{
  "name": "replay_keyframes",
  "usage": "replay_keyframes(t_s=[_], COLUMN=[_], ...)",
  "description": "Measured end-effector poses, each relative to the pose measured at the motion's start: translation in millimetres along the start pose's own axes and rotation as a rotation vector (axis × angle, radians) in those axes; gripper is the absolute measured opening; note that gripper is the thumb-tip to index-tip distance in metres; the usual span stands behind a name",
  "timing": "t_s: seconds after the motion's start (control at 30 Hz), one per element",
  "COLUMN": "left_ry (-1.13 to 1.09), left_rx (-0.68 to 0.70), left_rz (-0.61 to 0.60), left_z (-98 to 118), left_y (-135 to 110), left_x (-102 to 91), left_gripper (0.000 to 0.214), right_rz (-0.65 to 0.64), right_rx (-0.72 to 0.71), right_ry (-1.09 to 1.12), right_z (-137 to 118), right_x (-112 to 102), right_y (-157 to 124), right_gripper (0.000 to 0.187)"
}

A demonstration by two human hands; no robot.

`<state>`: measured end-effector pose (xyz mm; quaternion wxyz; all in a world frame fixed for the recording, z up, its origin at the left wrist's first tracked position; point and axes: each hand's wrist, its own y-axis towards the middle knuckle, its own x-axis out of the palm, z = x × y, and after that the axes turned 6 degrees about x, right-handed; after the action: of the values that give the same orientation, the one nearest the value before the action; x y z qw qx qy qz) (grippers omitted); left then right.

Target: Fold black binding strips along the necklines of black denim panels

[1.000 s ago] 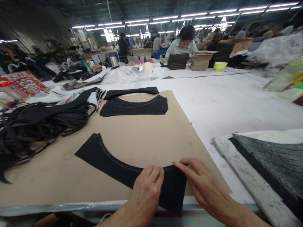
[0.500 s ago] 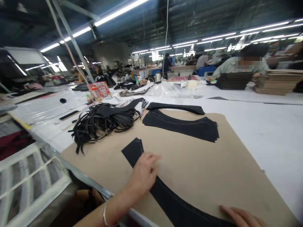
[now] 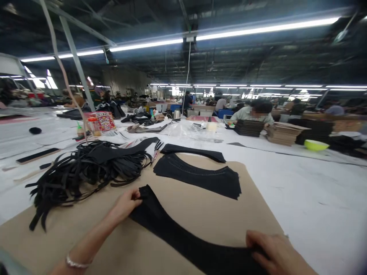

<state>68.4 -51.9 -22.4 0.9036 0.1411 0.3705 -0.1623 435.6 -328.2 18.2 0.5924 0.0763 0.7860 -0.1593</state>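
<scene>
Where the head view looks down on the card [image 3: 258,214], the curved black piece [image 3: 172,233] is seen lying flat across its near side. The left end is pinched by the closed fingertips of the left hand [image 3: 126,204]; the right end is gripped under the curled fingers of the right hand [image 3: 272,252]. Both ends are probably best held low and evenly, so the curve is neither stretched nor creased. The stack [image 3: 200,177] and straps [image 3: 86,168] beyond are better left untouched.
</scene>
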Motion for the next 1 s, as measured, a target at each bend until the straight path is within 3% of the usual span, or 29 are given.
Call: replay_keyframes(t_s=[0.1,0.27,0.37,0.43,0.5,0.63,0.77,0.87,0.93,1.0], left_ry=[-0.046,0.009,0.092,0.135,0.166,0.227,0.097,-0.014,-0.083,-0.136], left_rx=[0.024,0.018,0.011,0.044,0.164,0.625,0.824,0.92,1.002,1.094], left_rz=[0.118,0.294,0.374,0.39,0.323,0.07,-0.149,-0.307,-0.393,-0.483], left_z=[15.4,40.2,51.1,57.7,63.4,68.5,83.8,120.8,157.6,200.3], left_y=[44.0,119.1,129.2,116.1,92.0,41.7,8.8,-20.7,-45.3,-73.1], left_x=[6.3,19.4,31.3,44.1,60.7,100.7,145.9,169.7,180.1,188.7], left_gripper=[0.014,0.035,0.043,0.046,0.044,0.041,0.035,0.032,0.031,0.031], right_rz=[0.15,0.352,0.461,0.48,0.443,0.321,0.274,0.286,0.27,0.258], right_rx=[-0.012,0.039,0.073,0.094,0.094,0.106,0.288,0.531,0.679,0.737], right_ry=[-0.103,-0.16,-0.138,-0.111,-0.089,-0.078,-0.095,-0.125,-0.183,-0.22], right_z=[3.5,2.9,2.0,2.3,2.8,5.3,29.6,66.9,94.1,115.8], right_x=[-28.7,-65.4,-72.2,-65.6,-51.0,-17.2,-4.5,-6.2,-5.3,-0.9], right_y=[45.1,126.8,147.2,136.9,105.4,3.5,-111.2,-199.6,-250.9,-289.4], right_gripper=[0.021,0.031,0.041,0.04,0.033,0.026,0.026,0.026,0.025,0.028])
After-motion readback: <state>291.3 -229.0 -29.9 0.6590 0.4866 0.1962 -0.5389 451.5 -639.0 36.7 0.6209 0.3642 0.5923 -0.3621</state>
